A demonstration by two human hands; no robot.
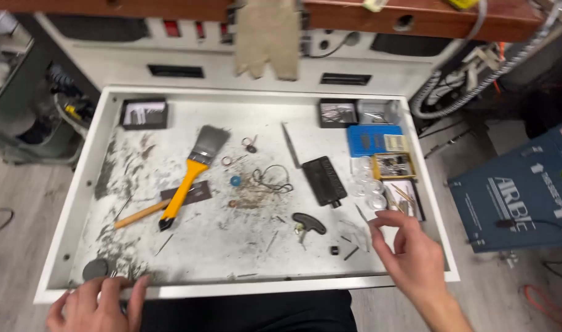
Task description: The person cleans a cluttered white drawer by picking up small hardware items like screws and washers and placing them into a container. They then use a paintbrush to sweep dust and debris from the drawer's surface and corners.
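Both hands hold nothing: the left hand (96, 302) rests on the tray's front rim (232, 288) at lower left, beside a dark round disc (95, 268). Right hand (410, 252), fingers loosely spread, hovers at lower right near small clear round containers (370, 187) and a black pouch (324, 180).

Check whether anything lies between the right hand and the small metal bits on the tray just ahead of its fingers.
Nothing visible does. The right hand hovers open over the white tray, fingers pointing at the small metal bits; only bare, scuffed tray surface lies between them. The black-handled tool lies off to the left.
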